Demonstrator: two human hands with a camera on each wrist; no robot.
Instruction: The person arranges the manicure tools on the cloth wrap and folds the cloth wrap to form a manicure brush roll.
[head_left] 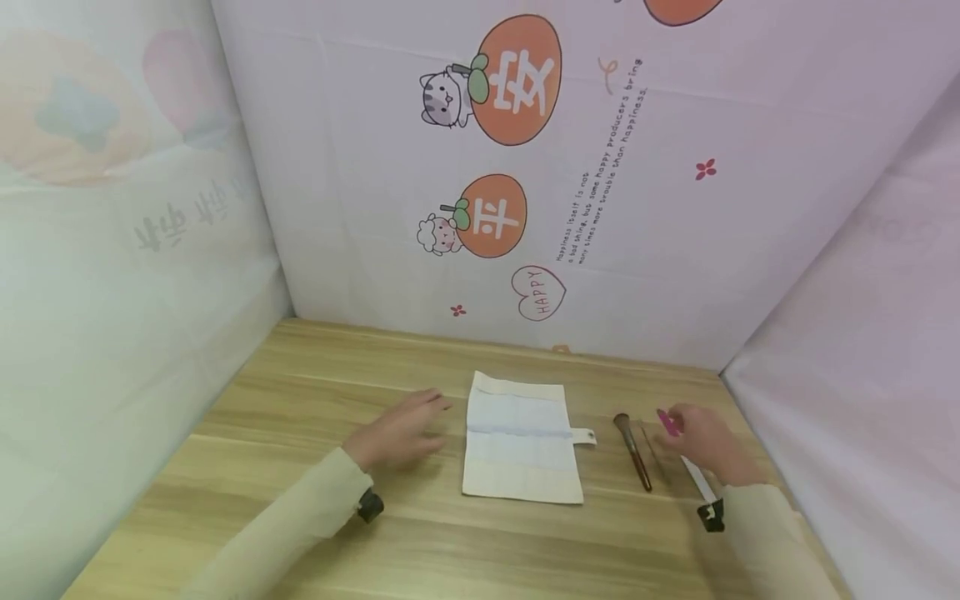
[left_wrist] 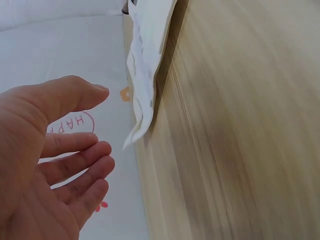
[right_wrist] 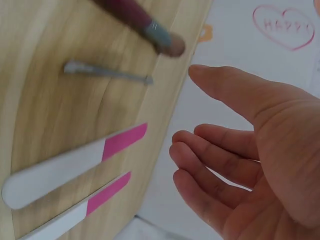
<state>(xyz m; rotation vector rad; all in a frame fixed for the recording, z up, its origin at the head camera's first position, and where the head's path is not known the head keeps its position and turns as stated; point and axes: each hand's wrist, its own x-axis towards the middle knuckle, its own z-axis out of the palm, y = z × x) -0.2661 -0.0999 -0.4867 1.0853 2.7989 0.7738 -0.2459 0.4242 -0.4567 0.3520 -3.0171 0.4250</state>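
Note:
An unfolded white cloth pouch (head_left: pixel 521 450) with a snap strap lies flat on the table. To its left hovers my left hand (head_left: pixel 401 429), fingers loosely bent and holding nothing; the left wrist view shows it apart from the pouch's edge (left_wrist: pixel 147 55). My right hand (head_left: pixel 705 437) is over the pink-ended nail files at the right. In the right wrist view two files, one nearer the brush (right_wrist: pixel 60 172) and another below (right_wrist: pixel 75 215), lie beside that hand's relaxed fingers, with a gap between. A makeup brush (head_left: pixel 633 450) and a thin metal tool (head_left: pixel 651 450) lie between pouch and hand.
The wood-grain table (head_left: pixel 300 417) is enclosed by white printed cloth at the back (head_left: pixel 375 208), the left (head_left: pixel 150 292) and the right (head_left: pixel 862 358). Bare wood shows in front of the pouch and to its left.

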